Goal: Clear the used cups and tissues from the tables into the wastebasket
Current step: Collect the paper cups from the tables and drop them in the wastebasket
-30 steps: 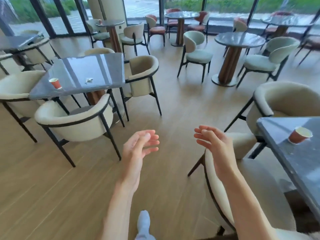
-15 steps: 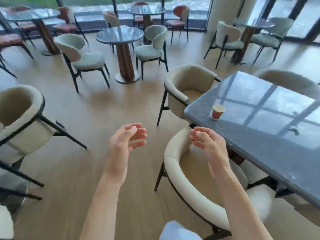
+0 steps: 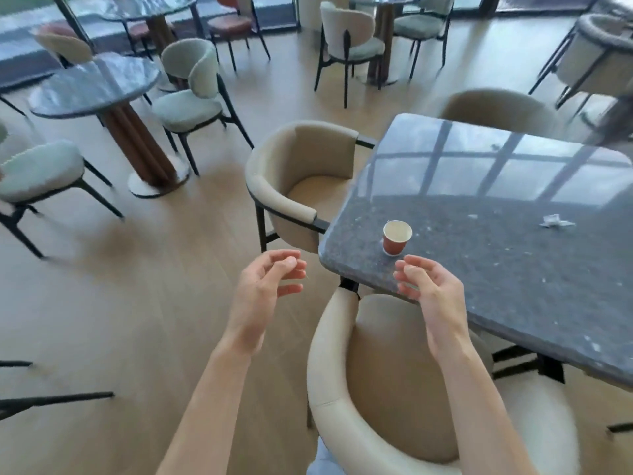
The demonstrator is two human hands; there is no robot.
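Observation:
A small red paper cup point(image 3: 396, 237) stands upright near the left corner of a dark speckled stone table point(image 3: 513, 262). A crumpled white tissue point(image 3: 555, 221) lies farther right on the same table. My right hand point(image 3: 430, 289) hovers just in front of the cup, over the table's near edge, fingers loosely curled and holding nothing. My left hand point(image 3: 265, 286) hangs over the floor to the left of the table corner, fingers loosely curled and empty. No wastebasket is in view.
A cream armchair point(image 3: 346, 399) stands right below my hands at the table's near side. Another cream armchair point(image 3: 298, 180) sits at the table's left end. A round stone table point(image 3: 92, 87) and several green chairs stand to the left on the wooden floor.
The view has swung right and moved closer to the stone table. The cup now sits just beyond my right hand, and the tissue has come into view. Both hands remain empty.

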